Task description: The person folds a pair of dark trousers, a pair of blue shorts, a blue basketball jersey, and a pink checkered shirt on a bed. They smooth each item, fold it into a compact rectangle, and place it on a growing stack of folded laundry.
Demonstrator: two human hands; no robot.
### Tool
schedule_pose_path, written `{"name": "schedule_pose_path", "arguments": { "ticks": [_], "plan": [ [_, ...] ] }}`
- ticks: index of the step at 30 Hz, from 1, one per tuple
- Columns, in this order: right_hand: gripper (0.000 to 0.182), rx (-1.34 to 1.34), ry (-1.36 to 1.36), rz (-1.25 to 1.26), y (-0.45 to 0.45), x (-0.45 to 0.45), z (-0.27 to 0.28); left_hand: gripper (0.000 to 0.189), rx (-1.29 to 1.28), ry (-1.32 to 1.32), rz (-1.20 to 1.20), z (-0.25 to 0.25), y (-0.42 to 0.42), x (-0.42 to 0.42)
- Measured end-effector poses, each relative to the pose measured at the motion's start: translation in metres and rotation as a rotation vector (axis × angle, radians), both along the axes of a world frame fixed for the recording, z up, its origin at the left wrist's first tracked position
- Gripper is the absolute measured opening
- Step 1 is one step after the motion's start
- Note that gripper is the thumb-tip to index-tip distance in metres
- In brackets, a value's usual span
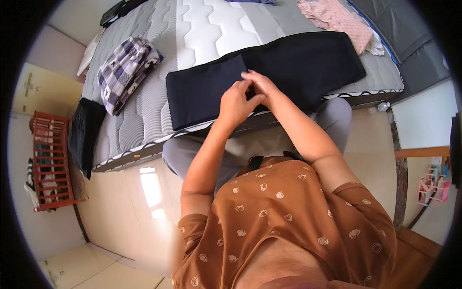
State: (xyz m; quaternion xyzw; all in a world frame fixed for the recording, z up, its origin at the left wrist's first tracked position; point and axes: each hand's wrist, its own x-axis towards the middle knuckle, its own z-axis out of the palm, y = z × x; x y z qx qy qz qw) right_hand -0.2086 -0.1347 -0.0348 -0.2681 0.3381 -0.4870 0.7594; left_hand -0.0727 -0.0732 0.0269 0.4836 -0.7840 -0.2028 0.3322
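A folded black garment (303,68) lies across the front of the mattress (202,39) before me, with one layer of it turned over at the left. Above that overlap, near the mattress edge, my left hand (236,101) and my right hand (264,88) come together. Their fingertips meet or overlap, with the thumbs set apart from the fingers. Dark fabric shows through the gap between them, and I see nothing held in either hand. The undersides of the fingers are hidden.
A checked garment (126,72) lies bunched to the left, and a dark folded garment (85,135) hangs over the mattress corner. Pink checked cloth (337,21) lies at the far right. A red slatted rack (52,160) stands left, and a clear bottle (383,106) is on the floor.
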Motion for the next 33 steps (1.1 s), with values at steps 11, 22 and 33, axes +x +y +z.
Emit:
{"name": "schedule_pose_path", "arguments": {
  "ticks": [11,22,33],
  "plan": [
    [0.060,-0.290,0.339,-0.082,-0.015,-0.045,0.010,0.031,-0.345,-0.212,0.175,0.007,-0.028,0.060],
    [0.065,-0.549,1.286,-0.483,-0.010,-0.059,0.012,0.080,-0.188,-0.644,0.334,-0.068,-0.043,0.101],
    [0.074,-0.929,1.839,0.206,-0.003,0.016,0.005,0.072,-0.093,-0.667,0.363,-0.065,-0.086,0.110]
  ]
}}
